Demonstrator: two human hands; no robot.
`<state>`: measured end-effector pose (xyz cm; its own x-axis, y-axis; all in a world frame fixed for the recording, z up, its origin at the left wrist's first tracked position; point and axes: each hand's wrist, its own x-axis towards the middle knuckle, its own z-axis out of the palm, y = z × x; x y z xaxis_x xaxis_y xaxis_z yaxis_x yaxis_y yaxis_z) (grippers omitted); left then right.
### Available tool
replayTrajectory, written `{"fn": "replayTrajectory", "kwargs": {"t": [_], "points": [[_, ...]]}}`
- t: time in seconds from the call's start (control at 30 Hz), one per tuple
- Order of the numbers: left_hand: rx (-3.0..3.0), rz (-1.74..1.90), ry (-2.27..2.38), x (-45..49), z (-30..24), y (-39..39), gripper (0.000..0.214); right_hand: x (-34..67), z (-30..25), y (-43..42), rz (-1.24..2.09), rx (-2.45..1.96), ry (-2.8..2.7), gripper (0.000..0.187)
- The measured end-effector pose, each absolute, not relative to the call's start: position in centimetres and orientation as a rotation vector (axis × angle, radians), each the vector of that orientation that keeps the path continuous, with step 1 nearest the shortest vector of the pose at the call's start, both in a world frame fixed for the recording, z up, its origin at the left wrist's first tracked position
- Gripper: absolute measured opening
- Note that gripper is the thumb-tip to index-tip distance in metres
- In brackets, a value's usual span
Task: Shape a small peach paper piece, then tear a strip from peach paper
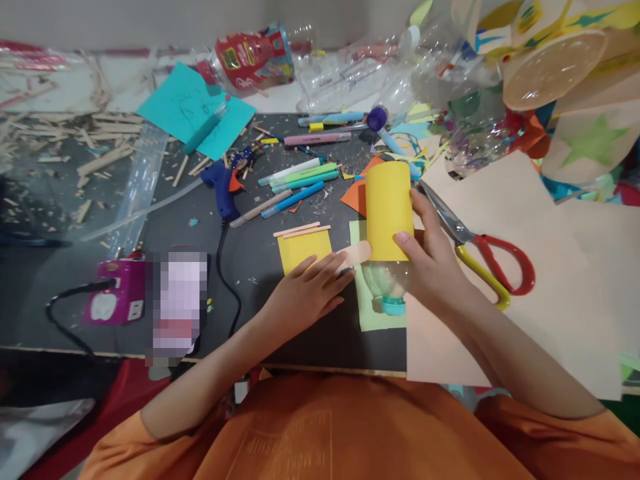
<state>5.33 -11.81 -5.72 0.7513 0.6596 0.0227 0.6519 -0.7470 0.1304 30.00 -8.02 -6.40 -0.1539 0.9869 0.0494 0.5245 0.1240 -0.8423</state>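
My right hand [433, 257] is wrapped round a clear plastic bottle [387, 283] that lies with its teal cap toward me. Yellow paper [389, 208] covers the bottle's body. My left hand [307, 293] rests on the dark table, fingers stretched out over the lower edge of a yellow paper square [303, 248]. Its fingertips touch a flat wooden stick [356, 254] that runs to the bottle. Two thin wooden sticks [300, 230] lie along the square's top edge. A light green sheet [370, 307] lies under the bottle.
Red and yellow scissors [480, 257] lie on a large beige sheet [540, 280] at right. A blue glue gun [223, 190] with black cord, several markers [300, 177], a teal sheet [193, 107], empty bottles [253, 60] and wood scraps [90, 157] crowd the far side. A purple plug box [117, 300] sits left.
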Motion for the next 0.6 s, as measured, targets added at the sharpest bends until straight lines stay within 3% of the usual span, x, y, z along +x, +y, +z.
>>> {"fn": "replayTrajectory", "kwargs": {"t": [0.2,0.6], "points": [[2.774,0.047,1.194,2.9,-5.4,-11.4,0.037,29.9,-7.4,-5.6,0.981,-1.377,-1.644,0.058],[2.345,0.247,1.313,4.4,-4.4,-11.3,0.038,27.6,-6.5,-0.4,0.899,-1.312,-1.798,0.064]]}}
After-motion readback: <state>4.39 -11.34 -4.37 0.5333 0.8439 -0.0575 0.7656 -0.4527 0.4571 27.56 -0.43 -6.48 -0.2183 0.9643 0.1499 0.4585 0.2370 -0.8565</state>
